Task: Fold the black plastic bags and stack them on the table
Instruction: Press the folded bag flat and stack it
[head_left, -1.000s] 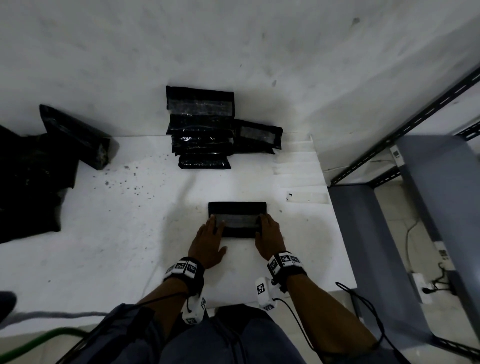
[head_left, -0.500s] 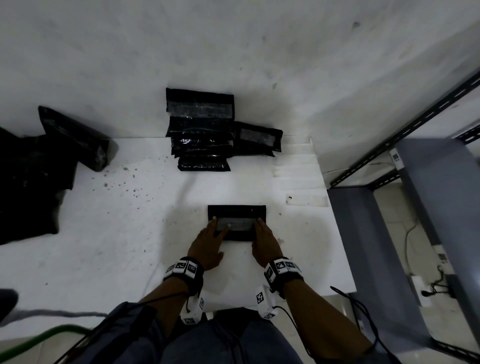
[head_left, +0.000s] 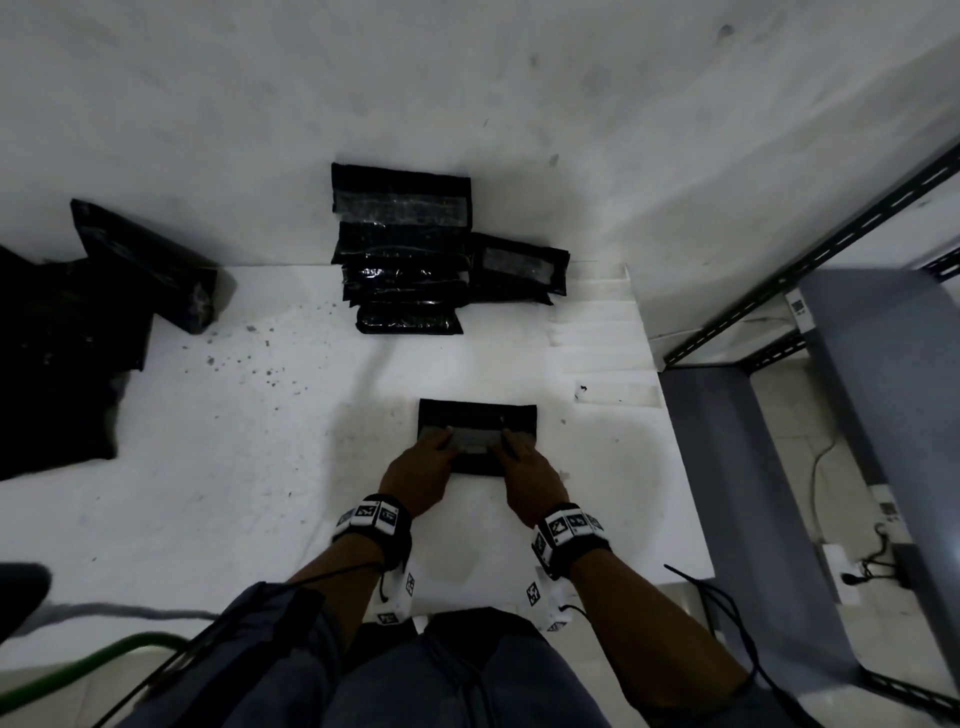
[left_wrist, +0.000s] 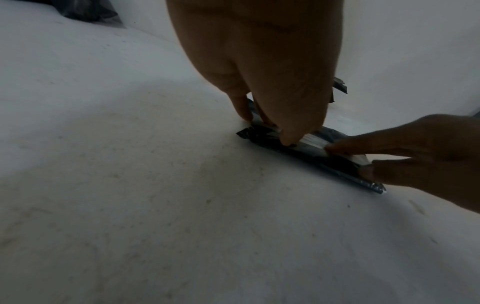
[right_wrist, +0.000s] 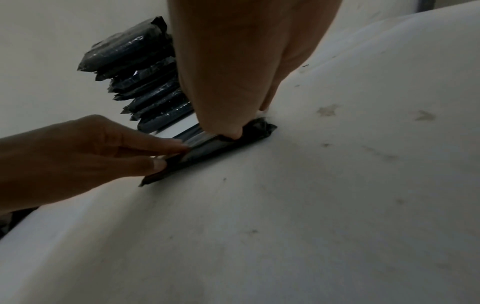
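Observation:
A folded black plastic bag (head_left: 478, 415) with a grey strip across its top lies flat on the white table (head_left: 234, 467) in front of me. My left hand (head_left: 421, 467) presses its fingertips (left_wrist: 288, 139) on the bag's left part (left_wrist: 259, 131). My right hand (head_left: 524, 467) presses on the right part, thumb tip (right_wrist: 233, 133) on top of the bag (right_wrist: 215, 152). Both hands keep their fingers fairly straight. A stack of folded black bags (head_left: 402, 254) leans on the wall at the back, with one more folded bag (head_left: 519, 265) beside it.
A heap of unfolded black bags (head_left: 57, 353) and a tilted black packet (head_left: 145, 265) sit at the table's left. Clear strips (head_left: 618, 392) lie near the right edge. A grey metal shelf (head_left: 779, 519) stands to the right, with cables on the floor.
Both hands have slid inward along the bag's grey strip, towards each other. The bag itself has stayed in place.

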